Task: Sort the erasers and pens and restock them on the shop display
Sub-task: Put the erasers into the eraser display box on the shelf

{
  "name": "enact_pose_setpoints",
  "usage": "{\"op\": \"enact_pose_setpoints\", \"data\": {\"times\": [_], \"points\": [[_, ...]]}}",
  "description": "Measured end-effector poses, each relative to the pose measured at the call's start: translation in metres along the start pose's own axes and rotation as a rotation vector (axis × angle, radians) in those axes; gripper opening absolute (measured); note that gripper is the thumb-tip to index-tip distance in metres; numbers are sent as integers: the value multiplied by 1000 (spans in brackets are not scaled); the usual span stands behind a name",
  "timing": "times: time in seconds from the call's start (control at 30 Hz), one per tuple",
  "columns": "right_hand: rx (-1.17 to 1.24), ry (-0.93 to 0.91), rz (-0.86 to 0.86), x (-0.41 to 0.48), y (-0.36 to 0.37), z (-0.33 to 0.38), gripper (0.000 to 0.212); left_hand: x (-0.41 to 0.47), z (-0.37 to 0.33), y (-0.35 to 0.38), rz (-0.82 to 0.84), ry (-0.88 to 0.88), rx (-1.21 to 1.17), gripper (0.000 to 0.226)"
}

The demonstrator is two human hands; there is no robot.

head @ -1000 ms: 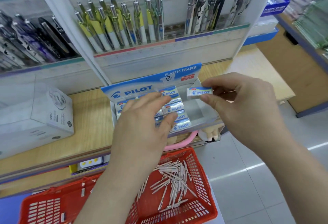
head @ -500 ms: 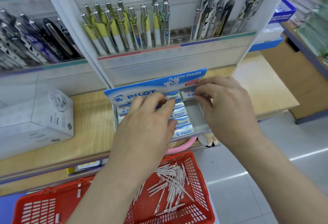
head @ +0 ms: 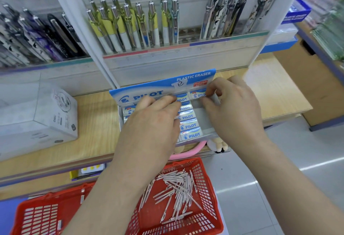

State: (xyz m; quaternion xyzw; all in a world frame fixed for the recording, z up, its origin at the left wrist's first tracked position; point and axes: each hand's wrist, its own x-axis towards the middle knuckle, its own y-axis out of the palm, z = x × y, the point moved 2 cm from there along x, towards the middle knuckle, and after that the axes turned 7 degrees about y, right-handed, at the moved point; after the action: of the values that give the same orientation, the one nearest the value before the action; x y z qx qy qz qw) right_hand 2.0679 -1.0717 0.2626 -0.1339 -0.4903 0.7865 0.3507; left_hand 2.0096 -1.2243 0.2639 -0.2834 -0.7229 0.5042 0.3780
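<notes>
Right hand [head: 234,111] pinches a Pilot eraser [head: 198,94] at the display box's [head: 162,89] back right corner; left hand [head: 154,123] rests flat on stocked erasers [head: 189,125]. Pens [head: 176,192] lie in a red basket [head: 210,221] below.

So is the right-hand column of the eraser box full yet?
No, mostly empty. The eraser box shows bare floor there; only one eraser is at the back, pinched by the right hand.

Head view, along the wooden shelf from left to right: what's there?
White box → left hand → row of erasers → right hand, pinching one eraser.
</notes>
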Motion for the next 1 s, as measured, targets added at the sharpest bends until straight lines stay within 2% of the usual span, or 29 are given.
{"op": "enact_pose_setpoints", "data": {"times": [0.17,0.27,0.43,0.53,0.67,0.8,1.0], "points": [[236,-16,-30,-17,-19,-5,9,-11,0,-10,-61,-108,-36,36],[360,-110,2,-40,-38,5,11,-28,1,-26,-145,-190,-164,34],[433,-277,220,-91,-38,34,11,-90,7,-66,-332,-330,-330,21],[389,-362,416,-120,-11,52,8,-145,19,-83,-364,-563,-429,19],[245,-498,625,-160,47,79,11,-233,48,-73,-321,-889,-515,20],[113,-540,832,-206,122,101,15,-330,83,-48,-210,-1088,-450,32],[2,-512,1035,-288,251,126,17,-473,141,19,-29,-1348,-371,24]]}}
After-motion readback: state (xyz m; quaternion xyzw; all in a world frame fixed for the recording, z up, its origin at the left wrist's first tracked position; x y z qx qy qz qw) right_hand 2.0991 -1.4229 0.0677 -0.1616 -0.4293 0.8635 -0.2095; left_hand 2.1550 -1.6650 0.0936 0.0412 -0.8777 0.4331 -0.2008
